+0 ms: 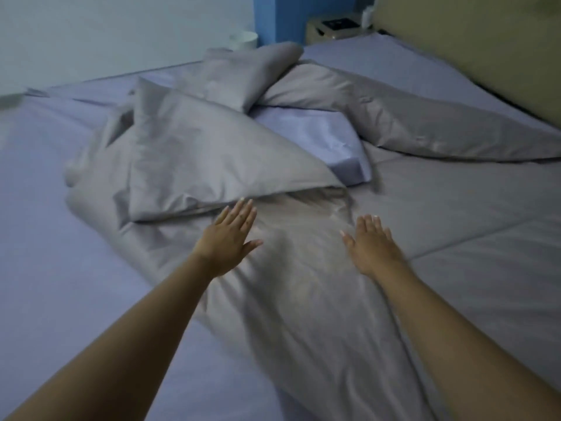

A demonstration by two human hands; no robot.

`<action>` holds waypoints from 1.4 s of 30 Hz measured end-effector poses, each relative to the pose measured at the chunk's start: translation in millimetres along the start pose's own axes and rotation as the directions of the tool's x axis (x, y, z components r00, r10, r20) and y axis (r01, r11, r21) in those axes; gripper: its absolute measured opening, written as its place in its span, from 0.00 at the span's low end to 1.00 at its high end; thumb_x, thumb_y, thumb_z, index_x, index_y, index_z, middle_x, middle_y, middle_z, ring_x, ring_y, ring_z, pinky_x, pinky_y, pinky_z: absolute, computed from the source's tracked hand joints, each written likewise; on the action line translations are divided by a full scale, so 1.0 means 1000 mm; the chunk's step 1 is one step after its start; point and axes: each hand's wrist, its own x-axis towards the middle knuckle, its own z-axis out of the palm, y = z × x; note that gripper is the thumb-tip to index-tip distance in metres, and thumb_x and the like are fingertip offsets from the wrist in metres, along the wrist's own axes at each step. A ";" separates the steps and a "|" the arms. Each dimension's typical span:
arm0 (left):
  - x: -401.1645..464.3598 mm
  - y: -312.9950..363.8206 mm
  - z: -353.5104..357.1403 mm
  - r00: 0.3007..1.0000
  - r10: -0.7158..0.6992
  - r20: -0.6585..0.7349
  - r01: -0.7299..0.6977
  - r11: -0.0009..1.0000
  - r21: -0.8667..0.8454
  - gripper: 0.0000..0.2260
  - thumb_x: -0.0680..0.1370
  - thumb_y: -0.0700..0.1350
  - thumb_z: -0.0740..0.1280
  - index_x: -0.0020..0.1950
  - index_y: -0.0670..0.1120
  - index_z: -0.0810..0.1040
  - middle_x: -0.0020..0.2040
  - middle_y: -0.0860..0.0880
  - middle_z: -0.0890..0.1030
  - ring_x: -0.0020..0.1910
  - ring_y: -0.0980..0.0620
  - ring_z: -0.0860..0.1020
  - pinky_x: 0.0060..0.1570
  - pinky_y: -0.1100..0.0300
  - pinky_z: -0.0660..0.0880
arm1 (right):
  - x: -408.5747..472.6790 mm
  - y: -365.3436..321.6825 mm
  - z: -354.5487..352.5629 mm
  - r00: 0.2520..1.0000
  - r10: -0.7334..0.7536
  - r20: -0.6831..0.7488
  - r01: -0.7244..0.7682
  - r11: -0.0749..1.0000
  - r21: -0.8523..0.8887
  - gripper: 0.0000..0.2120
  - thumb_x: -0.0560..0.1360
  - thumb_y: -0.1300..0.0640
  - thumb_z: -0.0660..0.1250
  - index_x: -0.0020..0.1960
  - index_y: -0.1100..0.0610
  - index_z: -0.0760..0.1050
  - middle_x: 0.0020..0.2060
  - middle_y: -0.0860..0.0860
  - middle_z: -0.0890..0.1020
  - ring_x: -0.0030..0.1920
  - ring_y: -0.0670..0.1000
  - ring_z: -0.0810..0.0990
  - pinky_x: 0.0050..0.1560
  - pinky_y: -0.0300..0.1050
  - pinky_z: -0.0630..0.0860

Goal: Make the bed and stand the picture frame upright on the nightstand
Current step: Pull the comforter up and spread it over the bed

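Note:
A grey duvet (318, 299) lies crumpled across a bed covered by a lavender sheet (54, 238). My left hand (229, 238) and my right hand (372, 247) hover flat over the duvet, fingers spread, holding nothing. Just beyond my left hand lies a grey pillow (206, 159). A lavender pillow (318, 141) pokes out behind it. Two more grey pillows (425, 123) (243, 74) rest farther back. A nightstand (331, 28) stands at the far corner with a dark flat object (340, 23) on top; I cannot tell if that is the picture frame.
A beige headboard (485, 50) runs along the right side. A white bin (244, 41) stands by the pale wall beyond the bed. A blue wall section (282, 19) is next to the nightstand.

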 end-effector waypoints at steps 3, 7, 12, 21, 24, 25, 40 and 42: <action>-0.033 -0.044 0.011 0.997 -0.077 0.015 0.077 0.997 -0.021 0.45 0.74 0.68 0.28 0.77 0.39 0.56 0.78 0.43 0.55 0.78 0.46 0.51 0.75 0.52 0.48 | -0.004 -0.058 0.013 0.995 -0.094 0.016 0.094 0.996 -0.001 0.32 0.82 0.42 0.45 0.78 0.62 0.47 0.78 0.56 0.48 0.78 0.54 0.44 0.76 0.52 0.45; -0.058 -0.086 0.023 0.988 -0.146 0.048 0.147 0.989 -0.023 0.47 0.71 0.69 0.24 0.78 0.41 0.50 0.79 0.45 0.49 0.78 0.48 0.46 0.76 0.53 0.45 | 0.000 -0.120 0.027 0.980 -0.196 0.046 0.196 0.981 0.007 0.32 0.82 0.42 0.44 0.78 0.62 0.45 0.78 0.55 0.46 0.78 0.54 0.42 0.76 0.52 0.43; -0.061 -0.137 0.031 0.976 -0.216 0.012 0.216 0.975 -0.043 0.39 0.76 0.65 0.36 0.78 0.40 0.51 0.79 0.44 0.51 0.78 0.47 0.47 0.75 0.51 0.46 | 0.018 -0.198 0.030 0.964 -0.264 -0.041 0.266 0.961 0.072 0.33 0.82 0.42 0.46 0.78 0.62 0.46 0.78 0.56 0.48 0.78 0.54 0.44 0.76 0.52 0.43; -0.011 -0.199 0.054 0.937 -0.338 -0.086 0.333 0.940 -0.072 0.32 0.75 0.70 0.46 0.77 0.62 0.46 0.80 0.49 0.40 0.76 0.39 0.36 0.67 0.29 0.40 | 0.092 -0.297 0.031 0.887 -0.201 -0.416 0.268 0.957 0.108 0.40 0.72 0.29 0.53 0.78 0.46 0.48 0.77 0.59 0.50 0.77 0.62 0.42 0.69 0.71 0.40; -0.001 -0.211 0.088 0.944 -0.330 -0.032 0.321 0.934 -0.157 0.34 0.73 0.73 0.46 0.77 0.64 0.46 0.80 0.48 0.40 0.76 0.36 0.36 0.69 0.31 0.41 | 0.120 -0.304 0.055 0.866 -0.339 -0.368 0.343 0.938 -0.056 0.43 0.69 0.24 0.49 0.78 0.44 0.45 0.78 0.56 0.46 0.77 0.59 0.40 0.69 0.69 0.37; 0.000 -0.212 0.104 0.946 -0.324 -0.006 0.318 0.931 -0.179 0.34 0.74 0.72 0.48 0.77 0.63 0.47 0.80 0.47 0.41 0.76 0.36 0.38 0.70 0.33 0.42 | 0.129 -0.305 0.067 0.868 -0.379 -0.322 0.363 0.925 -0.110 0.43 0.69 0.24 0.47 0.78 0.43 0.44 0.78 0.54 0.44 0.77 0.58 0.39 0.70 0.69 0.35; -0.074 -0.165 0.119 0.954 -0.250 0.166 0.276 0.949 -0.154 0.25 0.84 0.52 0.48 0.78 0.43 0.53 0.79 0.39 0.51 0.78 0.41 0.48 0.75 0.48 0.44 | 0.064 -0.307 0.132 0.858 -0.487 -0.164 0.478 0.873 -0.095 0.23 0.83 0.51 0.51 0.74 0.61 0.62 0.72 0.58 0.66 0.75 0.56 0.58 0.73 0.51 0.52; -0.117 -0.157 0.106 0.950 -0.237 0.202 0.275 0.944 -0.185 0.27 0.83 0.54 0.46 0.78 0.41 0.56 0.78 0.38 0.54 0.78 0.39 0.51 0.74 0.46 0.45 | 0.018 -0.310 0.133 0.868 -0.484 -0.114 0.480 0.875 -0.060 0.22 0.83 0.52 0.51 0.73 0.61 0.63 0.72 0.57 0.67 0.75 0.55 0.59 0.73 0.51 0.52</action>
